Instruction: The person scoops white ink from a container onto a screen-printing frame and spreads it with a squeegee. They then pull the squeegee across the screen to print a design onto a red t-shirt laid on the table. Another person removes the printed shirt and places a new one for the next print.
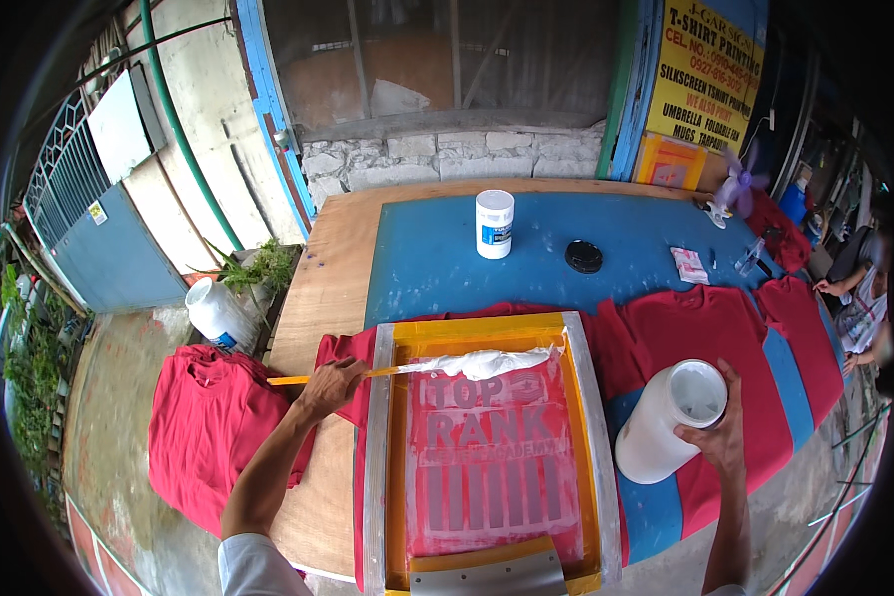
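Observation:
My left hand (pixel 334 385) is closed round a yellow stirring stick (pixel 288 379). The stick's far end is loaded with thick white ink (pixel 487 364), over the upper part of a silkscreen frame (pixel 375 447). This frame has metal sides, yellow tape inside and a stencil of letters and bars. Under it lies a red shirt (pixel 341 350). To the right of the frame, my right hand (pixel 717 433) grips a white plastic jar (pixel 656 432), tilted with its mouth toward me and white residue inside. A metal squeegee (pixel 487 574) lies across the frame's near end.
Red shirts (pixel 680 338) cover the table's right part. Folded shirts (pixel 219 427) are heaped at left beside another white jar (pixel 219 313). Farther back on the blue tabletop (pixel 417 248) stand a lidded jar (pixel 494 226) and a black lid (pixel 583 256). A person (pixel 864 298) is at far right.

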Demonstrator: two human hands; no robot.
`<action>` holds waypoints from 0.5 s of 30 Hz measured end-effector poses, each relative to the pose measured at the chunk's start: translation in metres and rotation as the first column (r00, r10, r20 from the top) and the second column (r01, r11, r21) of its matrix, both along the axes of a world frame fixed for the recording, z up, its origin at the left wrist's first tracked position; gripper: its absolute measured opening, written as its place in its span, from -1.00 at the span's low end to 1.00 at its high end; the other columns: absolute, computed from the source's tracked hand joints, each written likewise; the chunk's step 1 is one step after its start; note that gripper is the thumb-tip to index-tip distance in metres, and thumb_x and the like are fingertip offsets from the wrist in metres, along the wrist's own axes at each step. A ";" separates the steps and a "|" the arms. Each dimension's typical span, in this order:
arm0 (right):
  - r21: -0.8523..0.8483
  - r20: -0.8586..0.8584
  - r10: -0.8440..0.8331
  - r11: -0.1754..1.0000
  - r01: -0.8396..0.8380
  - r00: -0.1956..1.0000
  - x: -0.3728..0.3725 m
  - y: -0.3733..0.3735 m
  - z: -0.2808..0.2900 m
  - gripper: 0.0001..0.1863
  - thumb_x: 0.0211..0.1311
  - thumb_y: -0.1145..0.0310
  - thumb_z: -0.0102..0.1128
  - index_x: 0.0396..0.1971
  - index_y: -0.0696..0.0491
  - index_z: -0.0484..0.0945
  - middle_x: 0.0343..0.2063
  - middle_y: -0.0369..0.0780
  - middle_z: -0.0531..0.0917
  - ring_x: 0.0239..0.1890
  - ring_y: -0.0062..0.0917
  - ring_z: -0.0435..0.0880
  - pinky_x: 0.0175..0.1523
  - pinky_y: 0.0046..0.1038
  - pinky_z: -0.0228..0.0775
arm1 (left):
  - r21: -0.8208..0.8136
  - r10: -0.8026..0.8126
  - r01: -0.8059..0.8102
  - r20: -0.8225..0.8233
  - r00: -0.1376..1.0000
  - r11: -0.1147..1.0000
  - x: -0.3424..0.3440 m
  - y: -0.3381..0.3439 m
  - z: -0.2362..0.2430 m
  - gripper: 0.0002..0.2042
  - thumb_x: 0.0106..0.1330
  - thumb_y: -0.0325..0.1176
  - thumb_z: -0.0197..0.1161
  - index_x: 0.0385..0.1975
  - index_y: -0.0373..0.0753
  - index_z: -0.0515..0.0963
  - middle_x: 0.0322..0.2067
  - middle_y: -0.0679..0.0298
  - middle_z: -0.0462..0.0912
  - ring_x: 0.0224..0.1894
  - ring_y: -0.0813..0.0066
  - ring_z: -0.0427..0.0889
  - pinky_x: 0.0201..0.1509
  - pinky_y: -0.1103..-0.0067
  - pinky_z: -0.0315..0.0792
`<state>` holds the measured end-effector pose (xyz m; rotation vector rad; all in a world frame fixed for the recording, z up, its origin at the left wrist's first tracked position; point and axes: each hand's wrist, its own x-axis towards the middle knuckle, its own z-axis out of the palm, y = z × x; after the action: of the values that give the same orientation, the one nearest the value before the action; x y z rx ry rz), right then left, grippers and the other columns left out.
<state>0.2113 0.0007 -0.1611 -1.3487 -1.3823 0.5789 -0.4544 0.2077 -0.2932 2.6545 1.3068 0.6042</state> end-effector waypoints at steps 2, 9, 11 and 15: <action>-0.035 -0.018 -0.025 0.999 0.024 1.000 0.001 -0.001 0.000 0.46 -0.33 0.19 0.98 0.62 0.07 0.14 0.28 -0.07 0.61 0.36 -0.20 0.66 0.50 -0.07 0.58 | 0.073 -0.029 0.027 0.028 0.999 0.997 0.000 0.000 0.002 -0.88 0.56 -0.45 0.26 0.00 -0.19 0.53 -0.31 0.05 0.69 -0.28 -0.12 0.75 -0.27 0.11 0.63; 0.001 -0.018 0.002 1.000 -0.002 1.000 0.000 -0.001 -0.001 0.46 -0.32 0.20 0.98 0.62 0.08 0.14 0.26 -0.06 0.63 0.35 -0.20 0.68 0.50 -0.08 0.58 | 0.009 -0.007 0.007 -0.038 0.999 1.000 0.003 0.004 0.012 -0.86 0.55 -0.43 0.27 0.01 -0.18 0.54 -0.29 0.06 0.70 -0.26 -0.14 0.75 -0.25 0.08 0.63; -0.015 -0.057 0.006 1.000 -0.007 0.998 0.000 0.000 -0.002 0.46 -0.32 0.21 0.97 0.62 0.09 0.13 0.26 -0.05 0.63 0.35 -0.20 0.68 0.50 -0.07 0.58 | -0.041 -0.018 0.015 -0.070 0.997 0.999 0.009 0.004 0.009 -0.86 0.54 -0.44 0.27 0.01 -0.18 0.54 -0.29 0.06 0.70 -0.26 -0.15 0.75 -0.24 0.08 0.62; -0.044 0.077 -0.034 0.998 0.038 0.996 0.003 -0.004 0.001 0.47 -0.31 0.21 0.97 0.62 0.11 0.11 0.27 -0.03 0.63 0.35 -0.19 0.68 0.51 -0.05 0.58 | 0.018 -0.024 0.025 -0.030 0.999 1.000 0.015 0.008 0.002 -0.85 0.53 -0.45 0.27 0.02 -0.18 0.53 -0.31 0.04 0.68 -0.25 -0.16 0.75 -0.22 0.06 0.62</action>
<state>0.2141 -0.0034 -0.1600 -1.4427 -1.4111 0.5427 -0.4392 0.2155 -0.2909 2.6997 1.2804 0.5785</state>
